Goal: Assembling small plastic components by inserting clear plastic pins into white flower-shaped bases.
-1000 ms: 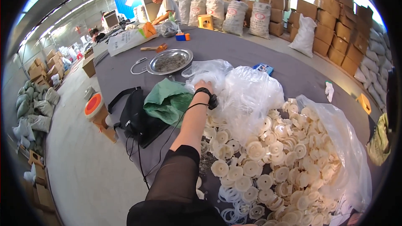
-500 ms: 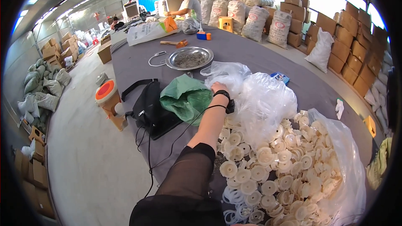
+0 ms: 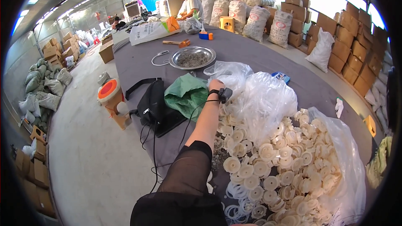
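My left hand (image 3: 216, 85) reaches across the table, its fingers curled at the near edge of a clear plastic bag (image 3: 229, 73); the fingertips are hidden. A black strap with a small dark device (image 3: 225, 95) sits round the wrist, and a black cable runs from it. Against the hand's left side lies a crumpled green plastic bag (image 3: 186, 94). A larger clear bag (image 3: 268, 100) rests to the right, on top of a heap of cream-coloured round plastic parts (image 3: 289, 163). White plastic rings (image 3: 236, 190) lie nearer me. My right hand is not in view.
A black bag (image 3: 149, 102) lies left of the green one. Farther off are a metal dish (image 3: 192, 57) of grey bits, a wooden-handled tool (image 3: 176, 42) and a blue-orange brush (image 3: 205, 35). An orange-topped bucket (image 3: 109, 91) stands beside the table. A co-worker (image 3: 190, 6) sits at the far end.
My left wrist has turned, showing more of the device, and the forearm has shifted slightly left. The view has moved a little. The co-worker's head and arms have changed position.
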`<action>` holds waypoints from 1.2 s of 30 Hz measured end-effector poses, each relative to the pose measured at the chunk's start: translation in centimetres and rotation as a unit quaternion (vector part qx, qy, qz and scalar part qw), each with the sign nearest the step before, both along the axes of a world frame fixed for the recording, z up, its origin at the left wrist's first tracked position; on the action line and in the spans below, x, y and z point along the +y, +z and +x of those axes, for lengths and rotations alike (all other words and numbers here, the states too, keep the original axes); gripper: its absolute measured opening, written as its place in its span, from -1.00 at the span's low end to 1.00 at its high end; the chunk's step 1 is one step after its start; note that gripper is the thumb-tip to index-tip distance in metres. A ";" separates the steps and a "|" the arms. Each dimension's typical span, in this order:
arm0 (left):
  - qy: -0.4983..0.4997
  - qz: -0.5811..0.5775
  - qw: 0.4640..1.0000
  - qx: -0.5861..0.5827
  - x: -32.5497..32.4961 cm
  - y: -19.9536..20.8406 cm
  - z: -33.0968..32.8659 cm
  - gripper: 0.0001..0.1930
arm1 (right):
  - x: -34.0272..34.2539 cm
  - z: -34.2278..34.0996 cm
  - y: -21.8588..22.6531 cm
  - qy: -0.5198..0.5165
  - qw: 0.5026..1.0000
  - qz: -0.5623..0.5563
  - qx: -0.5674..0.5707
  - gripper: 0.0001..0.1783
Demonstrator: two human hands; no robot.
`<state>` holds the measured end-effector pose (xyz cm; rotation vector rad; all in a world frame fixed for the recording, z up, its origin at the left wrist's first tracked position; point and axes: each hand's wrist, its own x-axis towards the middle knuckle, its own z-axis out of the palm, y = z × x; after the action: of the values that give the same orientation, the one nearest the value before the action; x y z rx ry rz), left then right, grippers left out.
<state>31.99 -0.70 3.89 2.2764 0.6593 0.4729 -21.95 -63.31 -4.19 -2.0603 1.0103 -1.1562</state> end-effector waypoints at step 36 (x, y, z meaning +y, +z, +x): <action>-0.080 0.218 0.936 0.265 -1.9 2.2 -1.8 -0.50 | -4.1 16.9 -10.9 0.070 0.995 -0.023 -0.067 -0.75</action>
<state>30.22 -2.65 6.08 2.8917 0.6614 -0.1043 -5.09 -67.45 -15.04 -2.0226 0.7702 -1.2370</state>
